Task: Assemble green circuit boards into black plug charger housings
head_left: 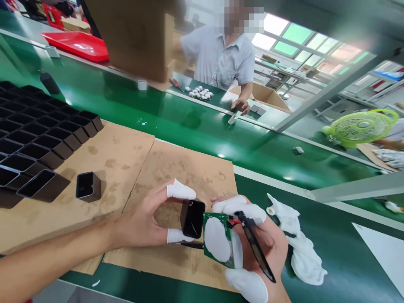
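Between the white-covered thumb and finger of my left hand (142, 221) is a black square housing (193, 219), its open end facing right. My right hand (263, 240), also with white finger covers, holds a green circuit board (206, 252) bearing a white round part (217, 240). Red and black wires run from the board to a dark, narrow piece (257, 248) by the same hand. The board's left edge is right beside the housing's mouth; whether they touch I cannot tell. Another black housing (88, 186) stands alone on the cardboard (132, 155).
Several black housings (47, 139) stand in rows at the left. White cloths (303, 252) lie right of my right hand. Across the green bench (176, 122), a person (221, 59) reaches toward a small white piece (232, 119). A blurred cardboard box (142, 38) hangs above; a green fan (362, 126) is at right.
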`<control>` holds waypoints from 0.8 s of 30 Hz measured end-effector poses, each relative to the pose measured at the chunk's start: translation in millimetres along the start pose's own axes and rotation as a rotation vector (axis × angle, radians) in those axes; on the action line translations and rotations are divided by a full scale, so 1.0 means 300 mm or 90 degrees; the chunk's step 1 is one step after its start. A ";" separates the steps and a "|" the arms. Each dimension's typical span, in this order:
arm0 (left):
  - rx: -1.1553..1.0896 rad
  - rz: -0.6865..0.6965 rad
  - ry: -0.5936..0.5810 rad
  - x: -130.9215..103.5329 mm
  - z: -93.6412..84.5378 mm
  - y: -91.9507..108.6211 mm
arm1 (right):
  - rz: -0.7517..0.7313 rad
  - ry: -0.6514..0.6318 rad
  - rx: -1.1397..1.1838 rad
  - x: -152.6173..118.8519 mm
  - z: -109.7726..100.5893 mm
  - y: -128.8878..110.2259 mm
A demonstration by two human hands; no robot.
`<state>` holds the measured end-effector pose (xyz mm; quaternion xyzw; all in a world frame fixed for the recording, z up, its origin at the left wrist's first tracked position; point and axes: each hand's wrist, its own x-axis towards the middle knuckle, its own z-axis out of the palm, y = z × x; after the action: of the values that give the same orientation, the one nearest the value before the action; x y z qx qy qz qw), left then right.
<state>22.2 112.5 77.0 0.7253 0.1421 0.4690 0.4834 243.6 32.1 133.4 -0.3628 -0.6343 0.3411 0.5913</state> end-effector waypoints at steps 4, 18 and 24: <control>0.004 0.019 -0.003 0.003 -0.004 0.003 | 0.011 -0.025 0.015 -0.007 -0.001 0.002; 0.038 0.041 -0.018 0.004 -0.015 0.007 | 0.018 -0.046 -0.056 0.013 0.014 -0.006; 0.030 0.056 -0.022 0.009 -0.015 0.000 | 0.029 -0.047 -0.052 0.012 0.019 -0.004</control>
<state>19.9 116.8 78.7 0.7501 0.1127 0.4739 0.4472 237.7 34.7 135.9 -0.3882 -0.6608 0.3412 0.5443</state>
